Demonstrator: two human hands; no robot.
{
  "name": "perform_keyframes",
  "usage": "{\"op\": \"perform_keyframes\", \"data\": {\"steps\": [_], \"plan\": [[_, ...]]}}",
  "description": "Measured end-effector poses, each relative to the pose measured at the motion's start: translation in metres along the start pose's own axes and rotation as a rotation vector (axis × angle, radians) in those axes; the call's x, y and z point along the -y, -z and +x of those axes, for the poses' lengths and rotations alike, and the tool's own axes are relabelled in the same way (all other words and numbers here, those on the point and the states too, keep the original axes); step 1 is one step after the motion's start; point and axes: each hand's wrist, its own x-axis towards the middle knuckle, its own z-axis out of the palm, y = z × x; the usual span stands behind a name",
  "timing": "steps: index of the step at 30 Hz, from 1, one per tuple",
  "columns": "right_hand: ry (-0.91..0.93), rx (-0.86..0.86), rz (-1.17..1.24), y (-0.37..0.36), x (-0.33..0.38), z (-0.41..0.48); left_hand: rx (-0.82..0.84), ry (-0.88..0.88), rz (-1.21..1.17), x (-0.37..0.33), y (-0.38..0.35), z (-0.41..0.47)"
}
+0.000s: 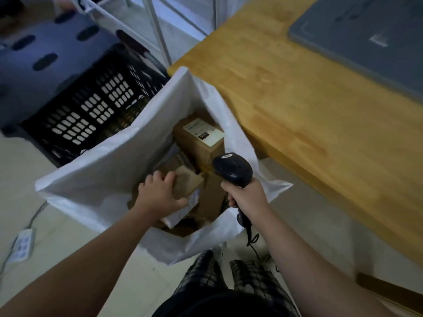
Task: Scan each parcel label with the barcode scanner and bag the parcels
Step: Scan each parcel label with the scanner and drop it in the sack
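A large white bag (109,170) stands open on the floor beside the table. Inside it lie several brown cardboard parcels; one upright box (199,136) shows a white label on top. My left hand (160,193) is down inside the bag, gripping a small brown parcel (185,186) with a white label on its lower face. My right hand (247,195) holds a black barcode scanner (232,170) by its handle, over the bag's right rim, its head pointing toward the parcels. The scanner's cable hangs below my wrist.
A black perforated plastic crate (91,110) sits on the floor left of the bag. A wooden table (309,106) with a grey mat (366,37) fills the right. A white power strip (21,244) lies at the lower left. White shelf legs (158,30) stand behind.
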Motion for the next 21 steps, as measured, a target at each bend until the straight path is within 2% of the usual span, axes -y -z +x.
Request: {"op": "perform_keyframes", "data": {"steps": [2, 4, 6, 12, 16, 21], "plan": [[-0.014, -0.017, -0.03, -0.01, -0.003, 0.003, 0.067, 0.027, 0.069, 0.001, -0.008, 0.009], [-0.026, -0.028, -0.049, -0.016, -0.008, 0.005, 0.151, 0.016, 0.237, 0.002, -0.014, 0.014], [-0.033, -0.037, -0.05, -0.018, -0.012, 0.006, 0.159, -0.011, 0.358, 0.002, -0.017, 0.018], [-0.075, -0.182, -0.014, 0.008, -0.014, -0.002, -0.137, -0.258, 0.22, -0.046, 0.003, 0.019], [-0.059, -0.297, 0.026, 0.049, -0.008, -0.012, -0.205, -0.412, 0.164, -0.104, 0.019, 0.02], [-0.011, -0.474, 0.019, 0.133, -0.001, -0.032, -0.245, -0.594, 0.209, -0.195, 0.03, 0.02]]}}
